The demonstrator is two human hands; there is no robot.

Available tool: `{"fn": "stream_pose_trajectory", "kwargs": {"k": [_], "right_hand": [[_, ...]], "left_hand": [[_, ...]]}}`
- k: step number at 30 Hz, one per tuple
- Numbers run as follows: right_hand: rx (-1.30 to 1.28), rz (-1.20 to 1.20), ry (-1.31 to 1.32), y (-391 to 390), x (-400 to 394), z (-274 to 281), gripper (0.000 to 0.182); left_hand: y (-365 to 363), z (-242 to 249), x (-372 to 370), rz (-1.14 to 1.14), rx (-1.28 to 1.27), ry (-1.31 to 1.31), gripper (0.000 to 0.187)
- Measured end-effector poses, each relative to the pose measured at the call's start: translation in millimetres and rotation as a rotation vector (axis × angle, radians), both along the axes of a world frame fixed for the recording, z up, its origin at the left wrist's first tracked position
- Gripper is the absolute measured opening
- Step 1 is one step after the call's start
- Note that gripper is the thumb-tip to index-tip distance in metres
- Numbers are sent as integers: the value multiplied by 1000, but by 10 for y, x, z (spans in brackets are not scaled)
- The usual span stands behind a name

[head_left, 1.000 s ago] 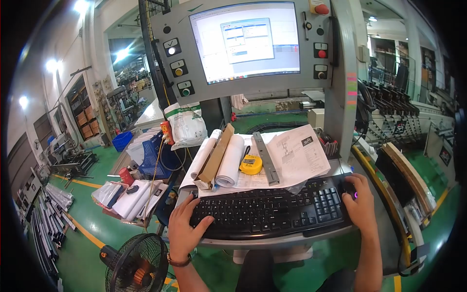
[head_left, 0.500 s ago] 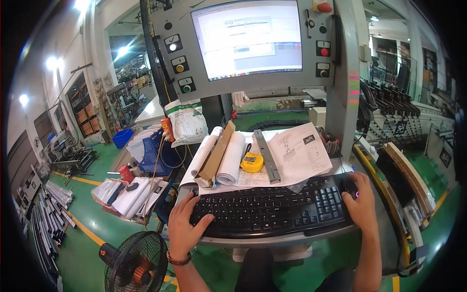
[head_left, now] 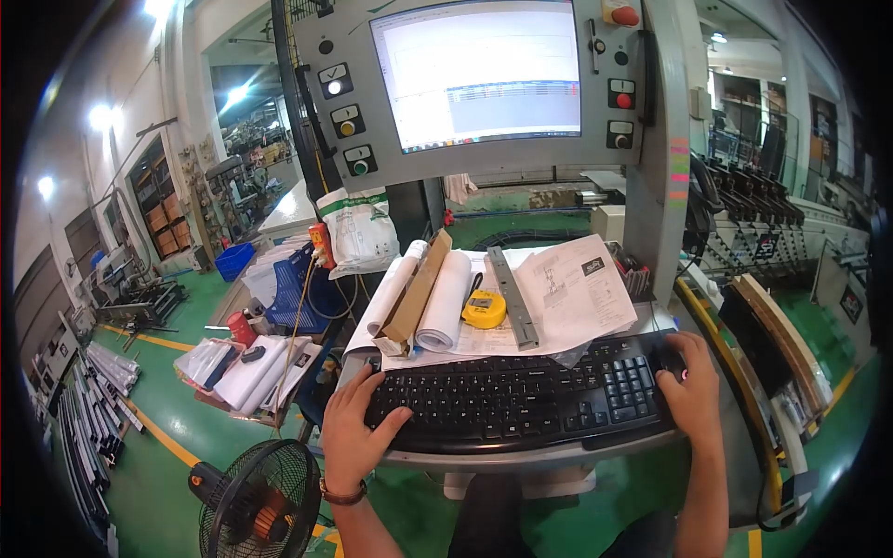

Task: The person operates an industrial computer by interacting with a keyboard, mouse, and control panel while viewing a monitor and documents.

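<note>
My left hand (head_left: 361,423) rests at the left end of the black keyboard (head_left: 502,400), with its thumb and fingers spread and nothing held. My right hand (head_left: 690,391) lies over the dark computer mouse (head_left: 666,355), just right of the number keys, its fingers curved round it. Behind the keyboard, papers (head_left: 581,293) and rolled sheets (head_left: 443,302) carry a yellow tape measure (head_left: 484,309), a grey metal strip (head_left: 513,299) and a long cardboard piece (head_left: 417,298). Above them is a lit screen (head_left: 484,74) showing a mostly white window.
A black fan (head_left: 260,502) stands at the lower left. Left of the desk are a blue basket (head_left: 302,296), a red container (head_left: 241,328) and more papers (head_left: 251,377). A white bag (head_left: 358,232) hangs beside the panel. Long boards (head_left: 781,339) stand at the right.
The small dialog window in the middle of the screen has disappeared. Both hands stay in place, and the view has shifted slightly.
</note>
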State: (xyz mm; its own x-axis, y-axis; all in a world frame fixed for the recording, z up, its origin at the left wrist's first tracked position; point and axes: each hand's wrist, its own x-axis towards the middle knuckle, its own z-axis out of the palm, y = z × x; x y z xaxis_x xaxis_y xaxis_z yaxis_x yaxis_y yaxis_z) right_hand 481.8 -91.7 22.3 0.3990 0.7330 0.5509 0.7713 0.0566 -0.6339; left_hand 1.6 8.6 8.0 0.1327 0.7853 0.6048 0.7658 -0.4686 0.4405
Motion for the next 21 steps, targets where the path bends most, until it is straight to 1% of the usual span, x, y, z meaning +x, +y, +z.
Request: {"fn": "stream_pose_trajectory", "kwargs": {"k": [7,11,14,21], "right_hand": [[-26,-16,6,8,-25,14,53],[-29,-24,17,-10,-65,72,54],[-8,-14,-52,34,30,-40,54],[-27,21,-9,33,0,-4,52]], "left_hand": [[11,-2,-10,-8,-3,1,71],[27,-37,-16,-13,12,-24,74],[31,-40,-21,-9,14,-17,74],[26,-33,-17,-11,6,-16,75]]}}
